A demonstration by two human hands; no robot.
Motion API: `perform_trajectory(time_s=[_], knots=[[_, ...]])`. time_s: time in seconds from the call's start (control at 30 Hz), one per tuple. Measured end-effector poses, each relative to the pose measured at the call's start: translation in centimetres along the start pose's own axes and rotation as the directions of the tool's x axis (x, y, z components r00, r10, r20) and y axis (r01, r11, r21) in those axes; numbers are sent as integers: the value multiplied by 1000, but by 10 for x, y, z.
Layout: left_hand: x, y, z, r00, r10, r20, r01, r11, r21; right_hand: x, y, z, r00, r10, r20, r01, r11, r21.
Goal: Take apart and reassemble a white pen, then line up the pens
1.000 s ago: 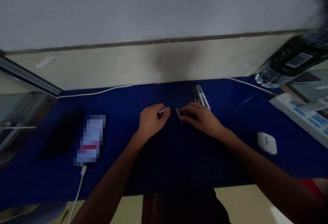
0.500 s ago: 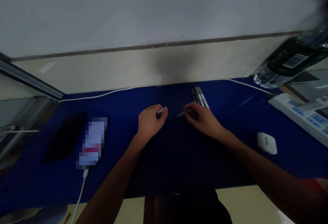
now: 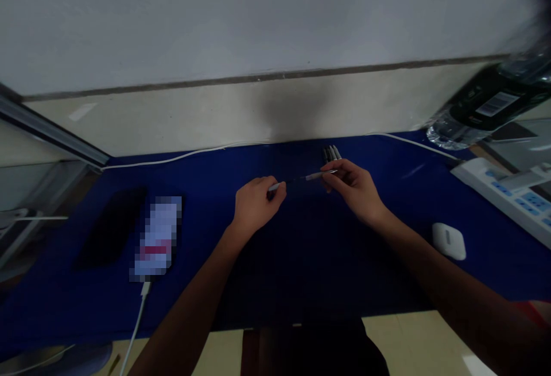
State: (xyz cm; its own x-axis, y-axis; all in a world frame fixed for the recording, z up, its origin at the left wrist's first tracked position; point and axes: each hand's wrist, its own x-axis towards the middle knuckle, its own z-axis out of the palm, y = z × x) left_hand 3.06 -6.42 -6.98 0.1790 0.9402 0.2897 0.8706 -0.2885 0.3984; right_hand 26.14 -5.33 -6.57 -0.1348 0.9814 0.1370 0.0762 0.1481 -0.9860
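Above the blue desk cover (image 3: pixel 293 261), my left hand (image 3: pixel 257 202) is closed around a pale pen piece (image 3: pixel 275 187). From it a thin dark length, perhaps a refill, points right. My right hand (image 3: pixel 355 188) pinches a whitish pen barrel (image 3: pixel 314 175) with a silvery end between thumb and fingers. The two pieces are roughly in line, close together; whether they touch is hard to tell. Several pens (image 3: pixel 331 152) lie side by side just behind my right hand, which covers their near ends.
To the left lie a dark flat object (image 3: pixel 111 227) and a phone (image 3: pixel 157 238) with a white cable (image 3: pixel 136 321). At the right are a white earbud case (image 3: pixel 448 241), a power strip (image 3: pixel 508 192) and a large bottle (image 3: pixel 486 103). A wall (image 3: pixel 206 115) closes the back.
My right hand has moved slightly right and up, and the barrel in it has turned more level. My left hand has shifted slightly right, still gripping its pen piece.
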Motion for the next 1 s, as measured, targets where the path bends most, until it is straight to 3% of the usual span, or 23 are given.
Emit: perform_trajectory(time_s=[0.23, 0.5, 0.67, 0.8, 1.0], knots=[[0, 0, 0, 1000, 22, 3, -22, 1000, 3, -1, -1, 0, 1000, -6, 17, 5, 1000, 17], [-2, 3, 6, 965, 237, 113, -237, 971, -11, -6, 0, 7, 984, 46, 170, -38, 998, -50], [-3, 1, 12, 964, 250, 93, -252, 968, 1, -5, 5, 6, 968, 85, 236, -75, 996, -51], [-3, 0, 13, 958, 273, 89, -275, 961, 3, -5, 5, 6, 964, 100, 247, -87, 994, -60], [-3, 1, 14, 947, 306, 94, -311, 950, 38, -7, -5, 7, 974, 94, 208, -43, 971, -237]])
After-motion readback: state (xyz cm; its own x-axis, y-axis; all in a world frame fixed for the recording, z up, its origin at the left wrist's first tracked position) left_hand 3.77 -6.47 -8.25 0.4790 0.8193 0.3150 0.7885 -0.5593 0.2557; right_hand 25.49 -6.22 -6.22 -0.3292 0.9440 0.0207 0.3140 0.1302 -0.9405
